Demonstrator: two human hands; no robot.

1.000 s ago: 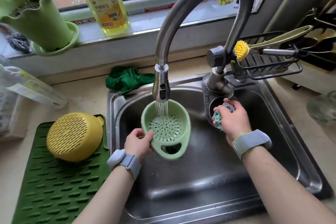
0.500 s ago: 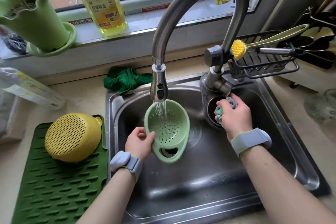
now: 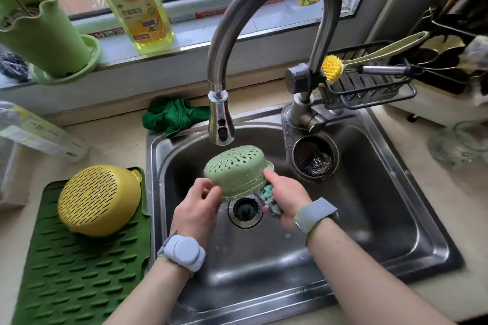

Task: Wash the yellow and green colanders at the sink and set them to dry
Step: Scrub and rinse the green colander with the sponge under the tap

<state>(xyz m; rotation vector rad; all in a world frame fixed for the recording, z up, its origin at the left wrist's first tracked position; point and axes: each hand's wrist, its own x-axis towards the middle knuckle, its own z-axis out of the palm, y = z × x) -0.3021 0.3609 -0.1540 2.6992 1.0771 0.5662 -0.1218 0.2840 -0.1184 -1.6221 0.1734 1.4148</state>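
Got my left hand pinching the rim of the green colander on its left side, fingers curled under the edge. The colander's flipped bottom-up, held over the middle of the sink, right below the faucet's spray head and just above the drain strainer. No water visible coming out of the spray head. My right hand is on the colander's right side, thumb up against the rim, with the other fingers closed around a teal scrubbing cloth that's tucked under the edge. Both wrists have bands on them, a pale lavender one on the left and a grey-green one on the right.

The yellow colander sits upside down on the dark green drying mat, at the mat's far end, close to the sink's left edge. In the round well at the sink's back right there's a steel wool scourer. A crumpled green rag lies on the counter at the sink's back-left corner. Behind the faucet base there's a black wire rack with a yellow-bristled dish brush resting across it. Up on the windowsill: a bottle of yellow dish soap and a green plant pot in its saucer.
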